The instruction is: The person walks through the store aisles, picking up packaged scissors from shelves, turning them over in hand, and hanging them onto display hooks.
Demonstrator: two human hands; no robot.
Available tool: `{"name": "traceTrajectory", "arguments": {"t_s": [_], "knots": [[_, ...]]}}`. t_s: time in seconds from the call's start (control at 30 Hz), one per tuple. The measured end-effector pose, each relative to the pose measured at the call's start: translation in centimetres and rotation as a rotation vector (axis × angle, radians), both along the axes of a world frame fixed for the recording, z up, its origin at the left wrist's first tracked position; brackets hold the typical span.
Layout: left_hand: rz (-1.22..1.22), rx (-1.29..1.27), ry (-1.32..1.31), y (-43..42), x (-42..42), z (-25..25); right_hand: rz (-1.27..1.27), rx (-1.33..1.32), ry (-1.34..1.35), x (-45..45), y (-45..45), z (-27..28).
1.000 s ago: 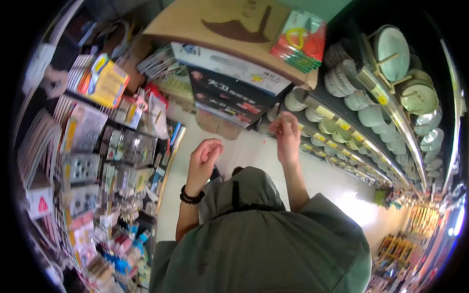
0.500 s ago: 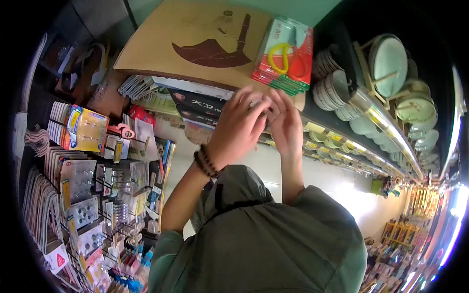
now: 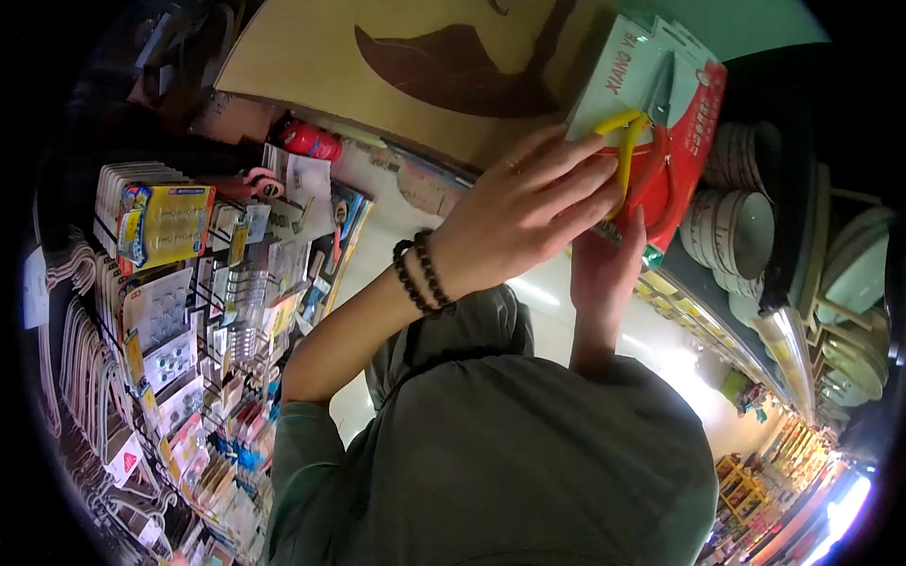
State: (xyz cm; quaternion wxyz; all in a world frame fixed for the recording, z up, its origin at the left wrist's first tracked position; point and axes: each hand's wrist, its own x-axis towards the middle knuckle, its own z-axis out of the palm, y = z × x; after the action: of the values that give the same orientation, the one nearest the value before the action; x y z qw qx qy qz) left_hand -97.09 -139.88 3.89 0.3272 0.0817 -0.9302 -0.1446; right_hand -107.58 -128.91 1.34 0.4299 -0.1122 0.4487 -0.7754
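The pack [image 3: 675,123] sits gripped at its lower edge by the right hand [image 3: 607,269], behind the left hand's [image 3: 514,217] straight fingers (thumb hidden, so their grip I cannot tell).

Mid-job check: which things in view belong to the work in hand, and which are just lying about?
In the work:
- packaged scissors
- left hand, fingers over the yellow handle
- right hand, at the pack's lower end

Just about:
- cardboard box
- stacked bowls
- hangers
- yellow-carded pack
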Motion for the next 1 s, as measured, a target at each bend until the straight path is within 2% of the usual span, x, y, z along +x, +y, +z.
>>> {"name": "traceTrajectory", "arguments": {"t_s": [0.13,0.27,0.3,0.37,0.43,0.47,0.5,0.53,0.63,0.67,0.73,0.77,0.8,0.87,0.9,0.93,1.0], "knots": [[-0.018,0.126,0.003,-1.0,2.1,0.3,-0.041,0.028,-0.043,3.0,-0.6,-1.0],[-0.01,0.255,-0.006,-1.8,4.6,1.7,-0.002,-0.085,-0.074,5.6,-1.8,-0.3],[0.009,0.274,0.08,-2.0,5.1,1.6,-0.008,-0.16,-0.112,6.3,-1.9,-0.9],[0.054,0.364,0.169,-2.1,7.1,1.6,0.216,-0.385,-0.053,6.4,-1.1,-3.8],[0.129,0.449,0.284,-1.9,9.5,1.8,0.337,-0.543,-0.023,7.4,-1.6,-5.1],[0.11,0.523,0.333,-2.0,11.2,1.9,0.331,-0.417,0.081,7.8,-0.8,-7.0],[0.191,0.59,0.336,-1.7,12.8,1.9,0.332,-0.291,0.183,8.2,0.0,-8.9],[0.272,0.65,0.343,-1.3,14.1,2.0,0.383,-0.332,0.359,9.2,-0.9,-8.3],[0.341,1.121,0.704,0.7,16.2,2.6,0.525,-0.472,0.878,11.5,-2.9,-6.1],[0.382,1.053,0.677,1.3,17.8,2.4,0.614,-0.516,1.055,12.0,-3.3,-5.5],[0.477,0.917,0.616,2.4,21.5,1.7,1.035,-0.643,1.212,12.7,-4.7,-7.0],[0.465,1.009,0.767,3.6,23.3,1.7,0.928,-0.604,1.301,15.0,-3.6,-7.3],[0.486,0.993,0.806,4.9,25.2,1.3,0.815,-0.566,1.384,17.3,-3.0,-6.6],[0.516,0.948,0.885,7.6,29.3,0.3,0.812,-0.828,1.961,19.6,-2.0,-10.9],[0.612,0.973,0.906,9.7,31.4,0.4,0.66,-0.983,2.263,21.5,-1.1,-11.9],[0.704,0.997,0.932,12.2,33.3,0.4,0.727,-1.069,2.15,23.0,-1.0,-13.0],[0.763,0.845,1.273,15.8,37.0,-0.9,1.06,-1.146,1.715,26.8,-0.4,-13.1]]}}
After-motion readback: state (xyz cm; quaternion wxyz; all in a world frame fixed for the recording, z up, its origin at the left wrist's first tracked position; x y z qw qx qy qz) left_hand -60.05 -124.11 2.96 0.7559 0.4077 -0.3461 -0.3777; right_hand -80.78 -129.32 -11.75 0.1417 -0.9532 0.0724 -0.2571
